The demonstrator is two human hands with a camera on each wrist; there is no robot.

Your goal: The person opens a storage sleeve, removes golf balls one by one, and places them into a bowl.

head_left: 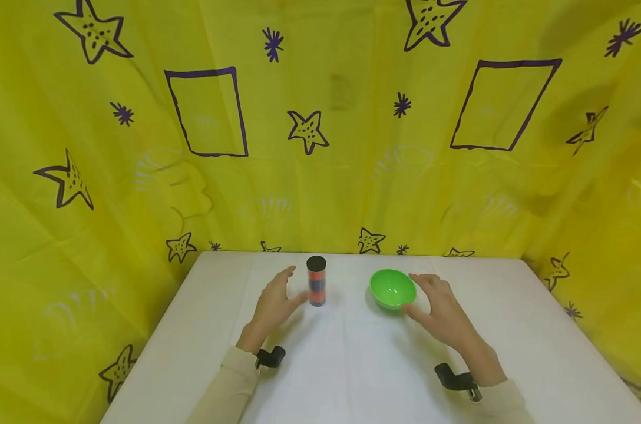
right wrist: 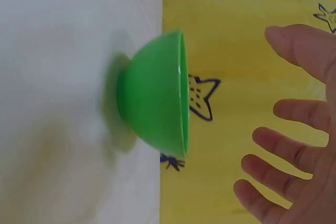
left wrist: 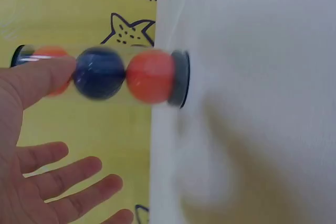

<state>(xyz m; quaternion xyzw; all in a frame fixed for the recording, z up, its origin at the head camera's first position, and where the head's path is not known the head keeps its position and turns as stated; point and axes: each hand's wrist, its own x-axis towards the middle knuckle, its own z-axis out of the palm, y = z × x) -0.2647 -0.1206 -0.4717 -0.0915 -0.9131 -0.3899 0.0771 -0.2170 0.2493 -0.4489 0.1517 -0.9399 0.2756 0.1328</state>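
A clear tube [head_left: 316,281] with dark end caps stands upright on the table, holding two orange-red balls and a dark blue ball [left wrist: 98,73] between them. My left hand [head_left: 273,305] is just left of it, fingers spread and thumb near the tube; whether the thumb touches cannot be told. To the right sits a green bowl [head_left: 392,289], upright and with nothing visible inside. My right hand [head_left: 441,312] is at the bowl's right side with thumb and fingers apart. In the right wrist view a gap shows between the fingers [right wrist: 283,111] and the bowl [right wrist: 155,95].
A white cloth [head_left: 347,365] covers the table. Yellow curtains [head_left: 320,176] with drawn stars hang behind the table and along both sides. A black wrist-camera mount [head_left: 271,357] is on the left wrist, another black mount [head_left: 453,378] on the right.
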